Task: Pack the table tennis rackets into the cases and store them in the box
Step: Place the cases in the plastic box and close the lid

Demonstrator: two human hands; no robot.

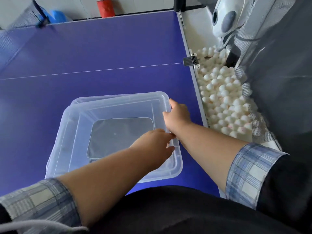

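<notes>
Both hands on box (70, 125) right rim — right hand (177, 114) gripping, left hand (155, 146) loosely open.

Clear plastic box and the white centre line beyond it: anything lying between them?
Nothing: head view shows only bare blue table between the clear plastic box and white centre line.

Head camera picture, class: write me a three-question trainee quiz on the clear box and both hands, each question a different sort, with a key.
1. True or false: a racket case already lies inside the clear box.
2. Which side of the box are the left hand and right hand on? A) its left rim B) its right rim C) its far rim
3. Fill in: the loose white balls lie in a trough along the table's ____ edge.

Key
1. False: only a lid sits on the box, and no case or racket is in view.
2. B
3. right
</notes>
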